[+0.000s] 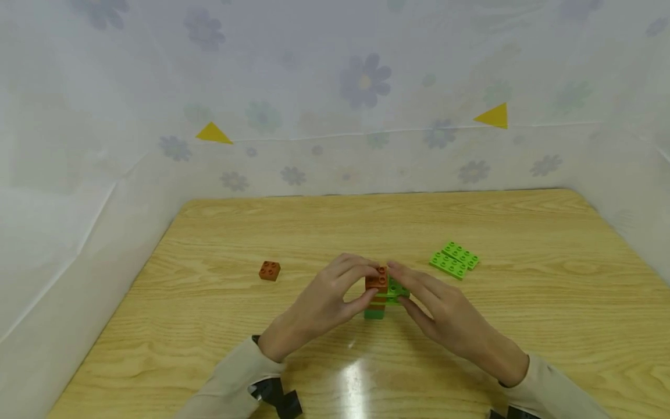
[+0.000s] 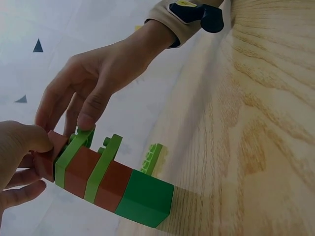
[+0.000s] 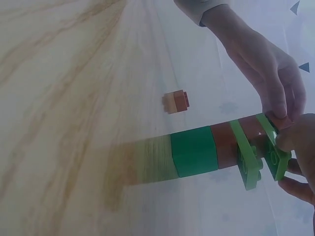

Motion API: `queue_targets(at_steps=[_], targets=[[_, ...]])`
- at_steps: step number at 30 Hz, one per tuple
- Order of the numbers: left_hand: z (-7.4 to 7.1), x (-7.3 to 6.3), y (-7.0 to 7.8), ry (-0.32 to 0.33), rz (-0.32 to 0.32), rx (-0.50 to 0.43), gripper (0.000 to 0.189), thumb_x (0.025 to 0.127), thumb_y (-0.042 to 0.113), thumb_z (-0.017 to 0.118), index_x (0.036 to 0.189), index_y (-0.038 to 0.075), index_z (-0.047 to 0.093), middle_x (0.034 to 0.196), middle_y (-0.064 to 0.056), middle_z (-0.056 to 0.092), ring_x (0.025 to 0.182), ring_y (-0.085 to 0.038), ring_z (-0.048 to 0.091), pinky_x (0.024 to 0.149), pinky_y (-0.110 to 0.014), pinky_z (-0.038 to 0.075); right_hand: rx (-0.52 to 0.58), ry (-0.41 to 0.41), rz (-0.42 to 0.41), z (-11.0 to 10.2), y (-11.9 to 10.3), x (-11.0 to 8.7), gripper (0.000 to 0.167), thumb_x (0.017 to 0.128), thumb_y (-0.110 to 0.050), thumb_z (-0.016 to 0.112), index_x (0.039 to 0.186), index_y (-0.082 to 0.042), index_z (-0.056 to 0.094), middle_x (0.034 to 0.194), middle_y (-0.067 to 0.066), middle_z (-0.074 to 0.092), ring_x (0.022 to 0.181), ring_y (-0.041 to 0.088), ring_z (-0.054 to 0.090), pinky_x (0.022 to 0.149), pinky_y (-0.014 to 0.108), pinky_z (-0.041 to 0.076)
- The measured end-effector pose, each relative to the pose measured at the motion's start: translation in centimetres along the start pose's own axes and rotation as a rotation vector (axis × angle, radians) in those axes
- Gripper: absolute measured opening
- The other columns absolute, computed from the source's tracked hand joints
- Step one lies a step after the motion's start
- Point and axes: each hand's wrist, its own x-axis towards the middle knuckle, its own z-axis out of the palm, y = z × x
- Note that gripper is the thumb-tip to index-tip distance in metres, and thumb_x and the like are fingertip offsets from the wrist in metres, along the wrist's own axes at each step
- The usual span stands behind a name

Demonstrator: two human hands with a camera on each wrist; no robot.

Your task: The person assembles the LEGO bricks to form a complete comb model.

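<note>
A tower of toy building bricks stands upright on the table between both hands. Its base is a dark green brick (image 2: 146, 196); above it reddish-brown bricks (image 3: 225, 145) alternate with thin light green plates (image 2: 102, 169) that jut out toward the right hand. My left hand (image 1: 325, 294) pinches the reddish-brown brick (image 1: 376, 281) at the top between thumb and fingers. My right hand (image 1: 451, 311) grips the jutting end of the upper light green plate (image 3: 278, 164), thumb on one side and fingers on the other. Fingers partly cover the tower's top.
A loose reddish-brown brick (image 1: 269, 270) lies on the wooden table (image 1: 220, 233) to the left. Two light green plates (image 1: 454, 259) lie together at the back right, one overlapping or touching the other. A pale flowered sheet (image 1: 324, 87) hangs behind the table's far edge.
</note>
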Motion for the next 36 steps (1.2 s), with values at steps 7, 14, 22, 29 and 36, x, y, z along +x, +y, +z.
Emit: queue_targets(at_steps=[7, 14, 22, 29, 36], targets=[[-0.2, -0.3, -0.2, -0.017, 0.015, -0.019, 0.033, 0.084, 0.008, 0.074, 0.115, 0.001, 0.062, 0.119, -0.010, 0.062, 0.114, -0.020, 0.057, 0.099, -0.021, 0.045, -0.044, 0.032, -0.096, 0.3, 0.1, 0.4, 0.037, 0.105, -0.020, 0.041, 0.128, 0.003, 0.060, 0.130, 0.014, 0.060, 0.110, 0.025, 0.062, 0.088, 0.029, 0.052], [-0.5, -1.6, -1.1, -0.006, 0.165, 0.051, 0.049, 0.077, 0.007, 0.077, 0.122, -0.003, 0.060, 0.128, -0.016, 0.057, 0.121, -0.026, 0.055, 0.101, -0.028, 0.046, -0.061, -0.016, -0.070, 0.0, -0.1, 0.4, 0.038, 0.106, -0.021, 0.039, 0.129, 0.001, 0.060, 0.130, 0.014, 0.060, 0.113, 0.027, 0.059, 0.101, 0.027, 0.043], [0.3, -2.2, -0.9, 0.005, 0.242, 0.177, 0.049, 0.076, 0.006, 0.072, 0.121, -0.010, 0.060, 0.127, -0.024, 0.059, 0.120, -0.030, 0.057, 0.098, -0.030, 0.048, -0.069, -0.008, -0.077, -0.3, -0.2, 0.7, 0.037, 0.106, -0.018, 0.038, 0.126, 0.002, 0.062, 0.127, 0.013, 0.062, 0.109, 0.027, 0.060, 0.105, 0.025, 0.039], [0.5, -1.6, -0.7, 0.063, 0.207, 0.160, 0.035, 0.079, 0.005, 0.068, 0.112, -0.008, 0.066, 0.119, -0.021, 0.064, 0.112, -0.028, 0.062, 0.096, -0.028, 0.049, -0.043, -0.038, -0.054, -0.5, -0.1, 0.6, 0.038, 0.105, -0.021, 0.039, 0.127, 0.002, 0.061, 0.126, 0.013, 0.061, 0.108, 0.026, 0.061, 0.104, 0.026, 0.040], [0.7, -1.7, -1.3, -0.001, -0.106, -0.130, 0.059, 0.093, 0.032, 0.065, 0.140, 0.001, 0.046, 0.139, -0.013, 0.052, 0.127, -0.024, 0.050, 0.104, -0.035, 0.043, -0.010, -0.060, -0.031, -0.9, 0.0, 0.9, 0.040, 0.105, -0.024, 0.040, 0.127, 0.000, 0.061, 0.126, 0.012, 0.062, 0.105, 0.024, 0.063, 0.086, 0.036, 0.053]])
